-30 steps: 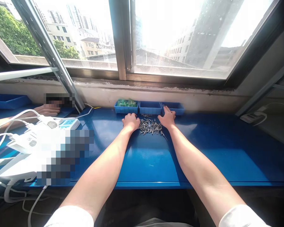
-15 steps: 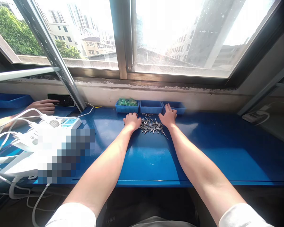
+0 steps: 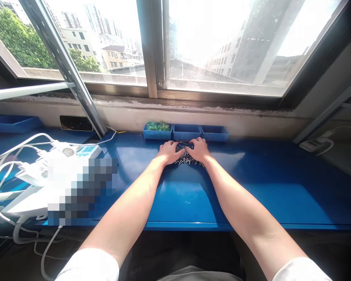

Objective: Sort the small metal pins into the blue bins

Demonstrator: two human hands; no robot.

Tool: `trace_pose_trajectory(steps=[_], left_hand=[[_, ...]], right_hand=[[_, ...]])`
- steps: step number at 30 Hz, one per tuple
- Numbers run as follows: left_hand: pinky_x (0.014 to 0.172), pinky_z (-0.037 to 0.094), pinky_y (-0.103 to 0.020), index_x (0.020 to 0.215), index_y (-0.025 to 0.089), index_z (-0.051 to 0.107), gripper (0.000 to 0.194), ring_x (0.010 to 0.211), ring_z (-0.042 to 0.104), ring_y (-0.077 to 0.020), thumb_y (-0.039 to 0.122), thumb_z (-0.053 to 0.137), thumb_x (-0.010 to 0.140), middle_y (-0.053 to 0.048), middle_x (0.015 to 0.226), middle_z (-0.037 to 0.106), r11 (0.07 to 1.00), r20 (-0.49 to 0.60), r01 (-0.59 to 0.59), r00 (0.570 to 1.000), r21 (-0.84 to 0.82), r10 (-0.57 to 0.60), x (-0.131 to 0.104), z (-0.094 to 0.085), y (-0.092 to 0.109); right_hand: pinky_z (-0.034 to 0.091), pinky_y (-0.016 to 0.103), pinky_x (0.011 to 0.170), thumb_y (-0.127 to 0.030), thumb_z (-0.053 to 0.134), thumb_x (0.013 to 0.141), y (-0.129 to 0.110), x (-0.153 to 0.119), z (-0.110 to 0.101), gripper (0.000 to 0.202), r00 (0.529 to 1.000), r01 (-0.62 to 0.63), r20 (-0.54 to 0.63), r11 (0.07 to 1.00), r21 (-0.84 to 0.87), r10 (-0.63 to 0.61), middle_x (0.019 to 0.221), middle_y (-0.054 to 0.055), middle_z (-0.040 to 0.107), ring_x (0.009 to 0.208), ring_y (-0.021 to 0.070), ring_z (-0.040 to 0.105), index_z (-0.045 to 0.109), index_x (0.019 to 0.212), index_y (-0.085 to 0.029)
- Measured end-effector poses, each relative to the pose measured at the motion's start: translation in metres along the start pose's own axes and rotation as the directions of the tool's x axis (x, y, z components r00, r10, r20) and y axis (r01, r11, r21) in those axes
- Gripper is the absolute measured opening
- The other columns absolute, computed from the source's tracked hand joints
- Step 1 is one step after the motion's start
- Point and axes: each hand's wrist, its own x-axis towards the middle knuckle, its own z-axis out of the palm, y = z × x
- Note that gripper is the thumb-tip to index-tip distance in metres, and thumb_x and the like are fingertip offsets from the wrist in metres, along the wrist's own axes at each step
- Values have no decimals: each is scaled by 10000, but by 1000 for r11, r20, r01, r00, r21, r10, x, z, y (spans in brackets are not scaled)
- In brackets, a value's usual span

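Note:
A pile of small metal rivet-like pieces [image 3: 187, 159] lies on the blue table [image 3: 184, 195], partly covered by both hands. My left hand [image 3: 170, 152] rests over the pile's left side, fingers apart, thumb pointing inward. Over the right side is my right hand [image 3: 198, 150], its fingers also spread and its thumb close to the left one. Neither hand visibly grips a piece. Behind them stand three blue bins: the left bin [image 3: 157, 134] holds green items [image 3: 157, 126], the middle bin [image 3: 187, 132] is behind the pile, and the right bin [image 3: 219, 134] has its contents hardly visible.
White chargers and cables [image 3: 35, 169] crowd the left, with a power strip [image 3: 89, 151] beside them. A metal post [image 3: 73, 78] rises behind. A dark phone [image 3: 76, 123] and a blue tray [image 3: 14, 124] lie farther back left. A white adapter [image 3: 311, 144] sits back right.
Both my hands have moved inward over the pile, the right one leaving the right bin's front. Another person's hand near the phone at left has gone out of view.

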Motion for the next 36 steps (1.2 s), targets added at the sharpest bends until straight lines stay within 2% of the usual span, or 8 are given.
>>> trace_pose_trajectory(steps=[4, 11, 19, 27, 31, 36], left_hand=[[1013, 284, -437, 1245, 208, 513, 590, 1245, 382, -304, 584, 360, 817, -127, 1334, 468, 996, 39, -49, 998, 79, 46, -1, 2, 1], [1008, 300, -446, 1204, 235, 554, 533, 1235, 394, -309, 560, 341, 838, -113, 1310, 486, 994, 24, -52, 998, 95, 50, 0, 4, 1], [1004, 328, -424, 1226, 241, 542, 558, 1241, 392, -291, 575, 298, 851, -101, 1328, 473, 990, 49, -71, 997, 122, 66, 1, 5, -1], [989, 341, -414, 1194, 246, 559, 531, 1229, 409, -295, 573, 320, 851, -91, 1313, 492, 989, 29, -67, 998, 133, 64, 2, 7, -1], [979, 342, -423, 1173, 224, 570, 524, 1207, 431, -299, 570, 347, 848, -103, 1281, 520, 993, 13, -66, 998, 98, 65, 3, 7, -2], [1005, 308, -386, 1200, 217, 539, 435, 1191, 461, -253, 466, 423, 863, -83, 1263, 550, 999, -114, -49, 992, 12, 50, 2, 2, 3]], right_hand=[[388, 419, 896, -422, 476, 818, -2, 0, 4, 328, 993, 49, 106, 999, -18, -46, 1037, 124, 548, 1037, 287, 468, 639, 976, -186], [413, 331, 851, -305, 478, 832, -3, 1, 1, 222, 984, 136, 111, 989, 63, -142, 942, 95, 588, 948, 218, 529, 665, 865, -191], [415, 288, 781, -276, 511, 817, -1, 4, 5, 178, 987, 97, 122, 994, 58, -103, 951, 88, 606, 897, 195, 549, 657, 827, -174], [420, 292, 808, -261, 524, 827, 1, 4, 6, 163, 993, 110, 16, 982, 153, -113, 923, 73, 622, 870, 176, 565, 659, 837, -171], [422, 278, 753, -267, 488, 852, 1, 4, 4, 200, 990, 140, -32, 968, 210, -137, 890, 57, 659, 831, 169, 580, 671, 855, -186], [386, 247, 619, -359, 478, 862, -3, 3, -1, 276, 984, 178, -67, 943, 282, -166, 747, 33, 676, 670, 147, 569, 676, 796, -180]])
